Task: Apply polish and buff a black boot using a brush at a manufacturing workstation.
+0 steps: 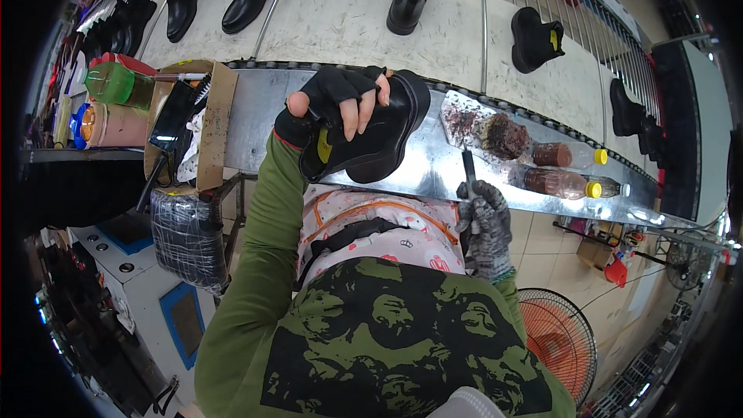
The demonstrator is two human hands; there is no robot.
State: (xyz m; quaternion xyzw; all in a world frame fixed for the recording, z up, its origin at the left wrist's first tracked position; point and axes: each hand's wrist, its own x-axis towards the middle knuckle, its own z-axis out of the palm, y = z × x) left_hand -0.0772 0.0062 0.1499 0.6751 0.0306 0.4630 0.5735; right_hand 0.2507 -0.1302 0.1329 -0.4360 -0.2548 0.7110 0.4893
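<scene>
Holding a black boot [371,135] up over the metal surface [255,120] with our left hand [337,101], which has a fingerless black glove on it. The fingers [350,114] are wrapped tight across the upper, thumb poking out on the far side, and the boot is tipped on its side with its yellow lining showing toward us. Our right hand [484,224], in a grey knit glove, has its fingers closed round a dark brush handle [469,170] down by the near edge of the surface. Just past the brush there's a stained block [484,128] with a brown sponge on it, and two brown bottles [565,170] with yellow caps right beside that. More black boots [534,39] sit along the conveyor behind, well apart from each other. A cardboard box [209,120] stands at the left end.
</scene>
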